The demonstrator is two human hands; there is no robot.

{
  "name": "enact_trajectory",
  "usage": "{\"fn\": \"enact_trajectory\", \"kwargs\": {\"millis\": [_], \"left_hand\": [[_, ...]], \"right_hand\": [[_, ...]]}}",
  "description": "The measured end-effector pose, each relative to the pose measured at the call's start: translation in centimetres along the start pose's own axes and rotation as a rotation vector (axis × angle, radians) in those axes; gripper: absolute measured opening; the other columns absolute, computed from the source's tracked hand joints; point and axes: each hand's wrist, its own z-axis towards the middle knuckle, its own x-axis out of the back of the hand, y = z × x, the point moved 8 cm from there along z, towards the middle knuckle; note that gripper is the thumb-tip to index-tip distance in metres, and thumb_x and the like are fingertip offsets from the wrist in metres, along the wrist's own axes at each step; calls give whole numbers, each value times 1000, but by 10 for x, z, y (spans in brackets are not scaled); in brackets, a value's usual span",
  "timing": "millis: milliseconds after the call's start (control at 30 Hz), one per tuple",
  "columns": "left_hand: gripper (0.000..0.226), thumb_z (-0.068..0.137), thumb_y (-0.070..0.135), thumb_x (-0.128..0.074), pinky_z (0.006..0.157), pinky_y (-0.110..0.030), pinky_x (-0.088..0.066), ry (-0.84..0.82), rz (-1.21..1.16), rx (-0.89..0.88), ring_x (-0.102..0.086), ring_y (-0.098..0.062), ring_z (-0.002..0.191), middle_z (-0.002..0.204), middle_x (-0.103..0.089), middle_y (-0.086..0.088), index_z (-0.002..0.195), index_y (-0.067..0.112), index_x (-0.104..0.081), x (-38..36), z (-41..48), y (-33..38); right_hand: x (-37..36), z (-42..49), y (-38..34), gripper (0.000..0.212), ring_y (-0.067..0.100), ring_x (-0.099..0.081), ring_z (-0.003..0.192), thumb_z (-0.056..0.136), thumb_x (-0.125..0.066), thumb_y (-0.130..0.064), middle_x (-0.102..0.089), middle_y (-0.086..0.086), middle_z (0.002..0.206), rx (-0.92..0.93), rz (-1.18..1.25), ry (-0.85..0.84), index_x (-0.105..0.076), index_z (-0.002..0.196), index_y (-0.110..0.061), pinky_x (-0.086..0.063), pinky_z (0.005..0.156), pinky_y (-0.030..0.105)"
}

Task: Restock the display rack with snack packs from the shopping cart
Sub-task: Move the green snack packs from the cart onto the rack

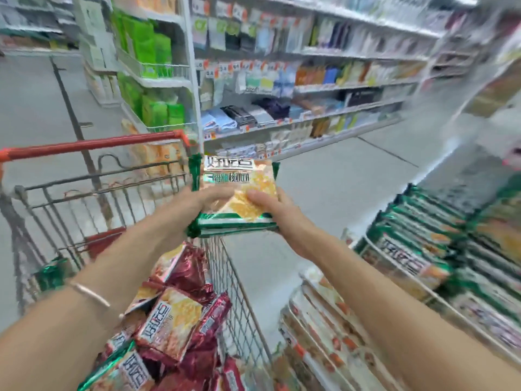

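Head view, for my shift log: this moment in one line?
left hand, right hand: hold green snack packs | over cart | rack at right

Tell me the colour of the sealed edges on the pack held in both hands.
Green, on the held snack pack; shows best in the head view.

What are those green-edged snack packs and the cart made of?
Green-edged snack packs: probably thin plastic or foil film, glossy; the crimped green ends glint. Shopping cart: grey metal wire, shown by its open grid; its red handle looks plastic.
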Motion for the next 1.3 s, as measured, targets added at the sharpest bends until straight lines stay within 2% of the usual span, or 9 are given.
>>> {"fn": "enact_trajectory", "kwargs": {"millis": [100,200,333,533,733,833,1133,1200,1300], "left_hand": [[92,38,56,-93,109,-48,-44,-178,-50,-58,-64,-21,117,131,-66,-1,123,31,-69,-81,6,27],[52,62,35,-85,102,-36,-50,-382,1,-149,-68,-11,107,113,-74,9,112,28,-74,-177,-9,56],[48,74,31,-83,78,-33,-57,-469,32,-189,-74,-23,95,107,-76,-4,119,18,-69,-273,-10,68],[60,69,25,-85,88,-38,-56,-615,182,-351,-71,-22,97,105,-75,-3,123,15,-60,-397,-22,79],[41,73,12,-84,72,-25,-54,-600,352,-420,-68,-19,90,98,-72,-1,102,25,-58,-477,-6,75],[75,74,16,-86,52,-10,-44,-547,388,-463,-60,-5,79,103,-67,5,137,24,-46,-489,1,68],[112,76,23,-86,70,-3,-47,-550,485,-660,-60,10,100,117,-56,25,157,30,-9,-481,18,75],[123,73,34,-87,104,-16,-40,-452,550,-890,-43,4,134,153,-33,20,158,36,2,-476,11,85],[121,66,46,-84,108,-35,-41,-445,848,-1105,-25,-20,150,167,13,9,153,54,-1,-479,-2,92]], "right_hand": [[84,-53,-30,43,1,-70,80,78,-81,-37,-74,-8,96,128,-62,209,-63,113,-21,-53,74,20],[159,-112,-44,70,10,-71,97,65,-80,-52,-74,-6,109,173,-123,409,-59,124,-22,-55,91,32],[234,-181,-30,85,16,-66,111,61,-81,-63,-68,-9,123,128,-90,602,-52,134,-30,-47,104,45],[313,-256,3,129,24,-41,141,50,-74,-83,-38,-4,157,54,-162,860,-20,155,-33,-35,114,53],[374,-282,30,111,23,-35,144,82,-76,-47,-26,1,161,26,-288,977,0,159,-20,-31,104,24],[391,-280,44,118,23,-35,143,83,-80,-31,-19,2,164,6,-233,988,13,157,-28,-32,97,24],[401,-256,48,124,16,-37,142,74,-88,-28,-32,-4,156,6,-300,931,3,158,-27,-34,104,22],[396,-269,34,131,12,-18,150,71,-89,-34,-9,-10,165,116,-447,1037,12,155,-36,-23,116,27],[372,-275,7,117,17,8,153,76,-78,-55,13,-15,163,258,-1028,997,6,155,-42,-11,123,43]]}}
